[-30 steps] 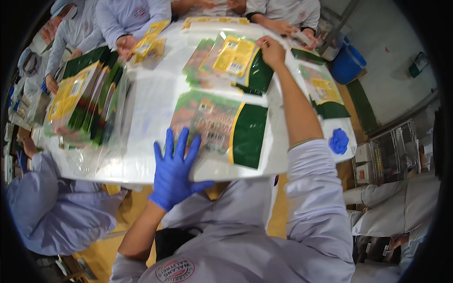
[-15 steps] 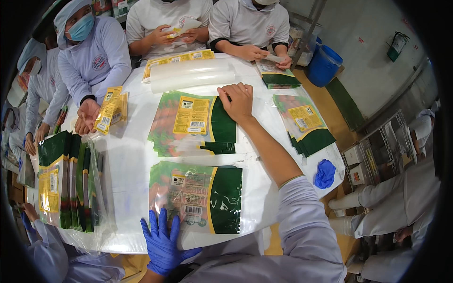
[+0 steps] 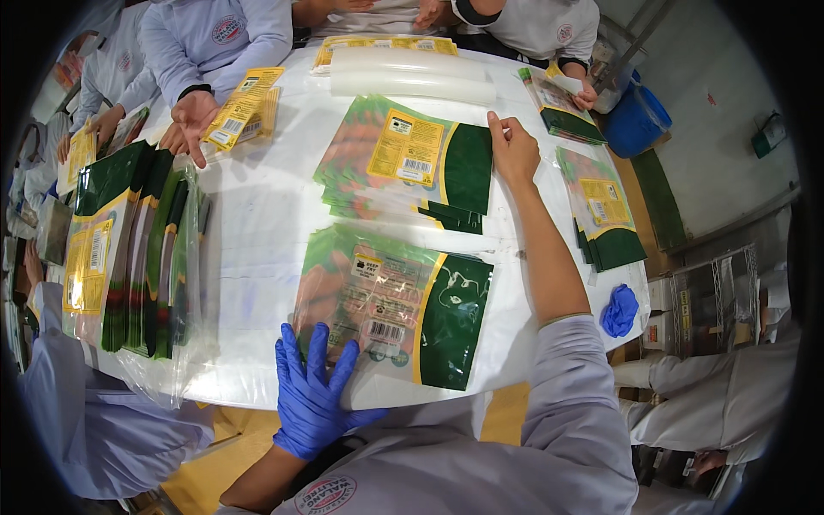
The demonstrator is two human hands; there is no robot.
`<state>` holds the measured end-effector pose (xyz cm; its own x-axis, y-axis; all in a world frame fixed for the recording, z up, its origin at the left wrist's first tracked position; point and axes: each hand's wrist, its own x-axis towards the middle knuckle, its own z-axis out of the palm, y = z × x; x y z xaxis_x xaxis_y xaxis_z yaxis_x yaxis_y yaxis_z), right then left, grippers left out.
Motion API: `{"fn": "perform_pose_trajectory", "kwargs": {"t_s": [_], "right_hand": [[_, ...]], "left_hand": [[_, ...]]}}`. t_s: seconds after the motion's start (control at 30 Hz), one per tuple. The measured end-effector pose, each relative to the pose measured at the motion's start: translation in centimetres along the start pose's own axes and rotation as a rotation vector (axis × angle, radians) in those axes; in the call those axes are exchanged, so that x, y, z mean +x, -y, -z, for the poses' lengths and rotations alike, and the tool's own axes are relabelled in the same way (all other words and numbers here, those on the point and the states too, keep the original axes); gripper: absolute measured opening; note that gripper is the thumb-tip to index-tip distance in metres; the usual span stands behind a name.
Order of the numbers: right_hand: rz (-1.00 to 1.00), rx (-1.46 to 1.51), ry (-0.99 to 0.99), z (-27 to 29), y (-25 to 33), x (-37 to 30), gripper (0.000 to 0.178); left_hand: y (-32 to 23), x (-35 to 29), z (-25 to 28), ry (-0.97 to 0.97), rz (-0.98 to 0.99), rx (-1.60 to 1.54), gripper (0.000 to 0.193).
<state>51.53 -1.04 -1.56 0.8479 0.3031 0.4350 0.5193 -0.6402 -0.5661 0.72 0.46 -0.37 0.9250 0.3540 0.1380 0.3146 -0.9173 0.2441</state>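
My left hand [image 3: 313,390], in a blue glove, lies with fingers spread over the near left corner of a stack of clear plastic pouches [image 3: 455,322] with green ends and a yellow label panel. Beyond it sits a second, fanned-out stack of the same pouches [image 3: 468,167]. Bare and palm down, my right hand [image 3: 515,153] is at that stack's far right corner. Its index finger points away and the other fingers are loosely bent, with nothing visible in them.
Upright pouch bundles in clear plastic [image 3: 107,257] stand at left. A co-worker's hand [image 3: 196,120] is beside yellow labels [image 3: 245,107]. Clear plastic rolls [image 3: 412,75] lie at the back. At right are another pouch stack [image 3: 601,206] and a crumpled blue glove [image 3: 619,311].
The whole view has shifted and tilted. My right hand has slid off the far stack's corner to its right edge. Across the table, one co-worker's hands have come apart.
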Motion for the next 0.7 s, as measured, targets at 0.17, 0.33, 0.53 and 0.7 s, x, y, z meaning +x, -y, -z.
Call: {"fn": "perform_pose_trajectory", "kwargs": {"t_s": [0.17, 0.33, 0.53, 0.7], "right_hand": [[0.080, -0.054, 0.145, 0.0, 1.0, -1.0, 0.050], [0.033, -0.062, 0.070, -0.5, 2.5, -1.9, 0.049], [-0.111, -0.239, 0.142, 1.1, 1.3, -1.2, 0.068], [-0.147, -0.265, 0.269, 3.3, 4.6, -3.7, 0.072]], "left_hand": [[0.1, -0.1, 0.6, 0.069, -0.011, -0.024, 0.126], [1.4, 2.3, 5.9, -0.138, -0.015, -0.485, 0.117], [2.1, 16.6, 9.7, -0.428, -0.084, -0.235, 0.071], [10.9, 29.1, -1.9, -0.460, 0.052, -0.210, 0.077]]}}
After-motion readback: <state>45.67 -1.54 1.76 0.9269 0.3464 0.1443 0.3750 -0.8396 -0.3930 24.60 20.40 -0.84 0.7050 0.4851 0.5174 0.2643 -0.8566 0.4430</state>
